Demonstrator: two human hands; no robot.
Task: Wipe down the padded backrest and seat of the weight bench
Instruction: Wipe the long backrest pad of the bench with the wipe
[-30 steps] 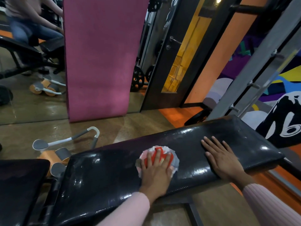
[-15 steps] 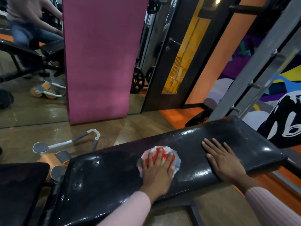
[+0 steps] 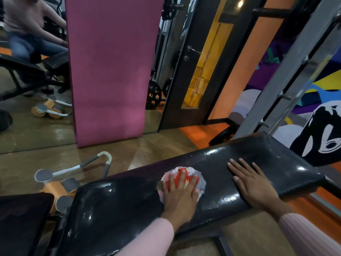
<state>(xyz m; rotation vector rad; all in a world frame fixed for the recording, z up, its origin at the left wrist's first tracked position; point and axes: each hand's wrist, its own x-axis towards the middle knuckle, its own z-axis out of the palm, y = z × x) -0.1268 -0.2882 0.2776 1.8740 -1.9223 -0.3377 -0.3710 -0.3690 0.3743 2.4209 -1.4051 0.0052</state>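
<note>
The long black glossy bench pad point(image 3: 120, 209) runs from lower left to right across the view. My left hand point(image 3: 180, 197) presses flat on a crumpled red and white cloth point(image 3: 201, 182) near the pad's middle, fingers spread over it. My right hand point(image 3: 253, 184) rests flat and open on the bare pad to the right of the cloth, holding nothing. A second, shorter black pad point(image 3: 22, 220) sits at the lower left, separated from the long pad by a gap.
An orange and grey exercise roller with a curved handle point(image 3: 60, 183) lies on the floor behind the bench. A pink mat point(image 3: 110, 71) leans against a wall mirror point(image 3: 33, 126). A grey rack upright point(image 3: 287, 71) and a weight plate point(image 3: 223, 134) stand past the bench's right end.
My left hand and the cloth have edged slightly to the right along the pad. My right hand stays where it was.
</note>
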